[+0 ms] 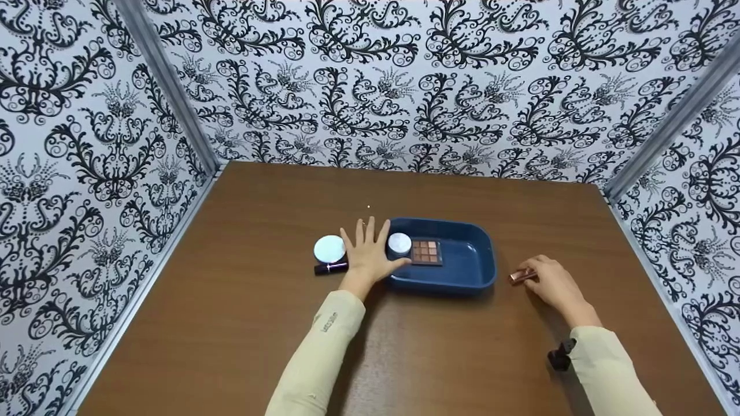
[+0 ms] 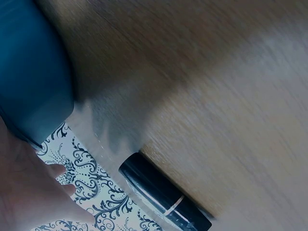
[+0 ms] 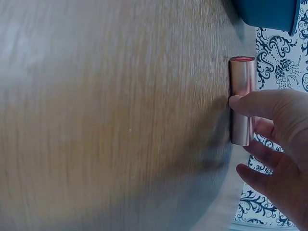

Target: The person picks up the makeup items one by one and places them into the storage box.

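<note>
With fingers spread wide, my left hand point(image 1: 368, 255) hovers at the left rim of a blue plastic bin point(image 1: 462, 286); whether it touches the rim I cannot tell. Inside the bin are a round white-lidded jar point(image 1: 399, 242) and an eyeshadow palette point(image 1: 426, 252). Left of that hand lie a round white compact point(image 1: 329, 249) and a black lipstick tube point(image 2: 159, 187). My right hand point(image 1: 555, 283), right of the bin, pinches a rose-gold lipstick point(image 3: 243, 79) between thumb and fingers; the tube lies at the tabletop in the right wrist view.
The brown wooden table point(image 1: 277, 323) carries all these things. Patterned black-and-white walls point(image 1: 370, 92) enclose it at the back and both sides, with grey metal posts point(image 1: 173, 81) at the corners. A dark device point(image 1: 559, 357) sits at the right wrist.
</note>
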`<act>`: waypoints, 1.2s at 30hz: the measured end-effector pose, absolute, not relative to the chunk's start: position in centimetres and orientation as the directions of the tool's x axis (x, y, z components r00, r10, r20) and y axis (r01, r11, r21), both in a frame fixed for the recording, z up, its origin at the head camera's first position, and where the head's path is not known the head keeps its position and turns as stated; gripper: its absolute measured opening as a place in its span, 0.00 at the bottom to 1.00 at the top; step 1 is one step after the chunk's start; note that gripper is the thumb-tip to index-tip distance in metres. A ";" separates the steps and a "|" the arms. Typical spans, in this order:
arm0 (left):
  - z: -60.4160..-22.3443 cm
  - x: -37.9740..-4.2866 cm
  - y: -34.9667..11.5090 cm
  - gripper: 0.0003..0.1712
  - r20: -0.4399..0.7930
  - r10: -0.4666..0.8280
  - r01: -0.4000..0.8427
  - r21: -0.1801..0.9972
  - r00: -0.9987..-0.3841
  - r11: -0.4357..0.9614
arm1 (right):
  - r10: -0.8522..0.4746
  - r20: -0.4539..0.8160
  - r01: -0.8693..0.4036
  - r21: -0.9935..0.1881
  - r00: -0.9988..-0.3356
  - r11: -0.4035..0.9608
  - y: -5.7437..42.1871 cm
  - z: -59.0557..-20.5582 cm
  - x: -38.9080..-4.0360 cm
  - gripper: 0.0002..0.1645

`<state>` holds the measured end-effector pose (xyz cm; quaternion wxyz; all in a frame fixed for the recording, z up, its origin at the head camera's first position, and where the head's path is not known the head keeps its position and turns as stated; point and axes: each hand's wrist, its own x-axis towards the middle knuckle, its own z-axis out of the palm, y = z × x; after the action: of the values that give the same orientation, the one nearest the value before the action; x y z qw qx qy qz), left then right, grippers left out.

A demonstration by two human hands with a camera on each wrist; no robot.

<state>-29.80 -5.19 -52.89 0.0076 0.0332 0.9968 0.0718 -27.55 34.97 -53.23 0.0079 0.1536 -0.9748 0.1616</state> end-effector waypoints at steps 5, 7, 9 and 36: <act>-52.9 -29.7 -5.2 0.63 -0.004 0.068 0.067 0.148 -0.998 0.987 | -0.301 0.077 -0.310 -0.300 -0.950 0.902 34.9 -53.1 -27.4 0.15; -52.8 -29.7 -5.2 0.63 -0.004 0.069 0.067 0.149 -0.998 0.987 | -0.301 0.079 -0.310 -0.294 -0.950 0.904 34.9 -53.1 -27.4 0.15; -52.8 -29.7 -5.2 0.63 -0.007 0.069 0.067 0.149 -0.998 0.987 | -0.300 0.081 -0.310 -0.288 -0.951 0.906 34.9 -53.1 -27.3 0.14; -52.7 -29.7 -5.2 0.63 -0.015 0.067 0.064 0.156 -0.998 0.986 | -0.201 0.165 -0.249 -0.358 -0.965 0.900 33.8 -50.0 -27.9 0.16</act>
<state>-29.65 -5.20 -52.72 0.0102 0.0329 0.9964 0.0781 -27.89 33.81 -50.05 0.0623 0.1158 -0.9727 0.1912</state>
